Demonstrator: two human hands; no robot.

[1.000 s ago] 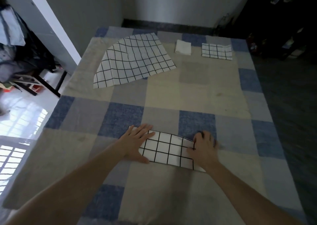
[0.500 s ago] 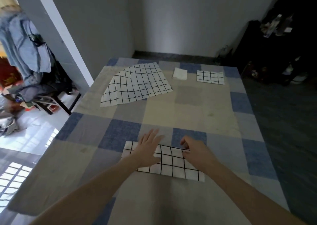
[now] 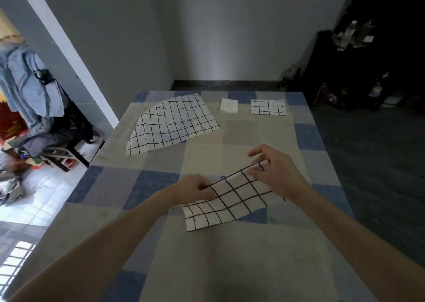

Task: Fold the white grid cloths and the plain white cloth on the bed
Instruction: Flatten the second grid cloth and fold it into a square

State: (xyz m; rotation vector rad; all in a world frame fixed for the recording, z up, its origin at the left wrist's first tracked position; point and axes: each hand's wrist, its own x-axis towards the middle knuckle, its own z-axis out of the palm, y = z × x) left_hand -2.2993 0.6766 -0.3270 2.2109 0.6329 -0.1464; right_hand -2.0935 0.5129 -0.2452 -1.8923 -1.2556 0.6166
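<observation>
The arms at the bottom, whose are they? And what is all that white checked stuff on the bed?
Those arms belong to a person who wears a camera on their head, so the picture shows what they see looking down. There is no robot here. The left hand and the right hand each pinch the upper edge of a folded white cloth with black grid lines, lifting it off the bed with the blue, grey and beige checked cover. Farther away lie a big unfolded white grid cloth, a small folded plain white cloth and a small folded grid cloth. The person is folding them.
</observation>
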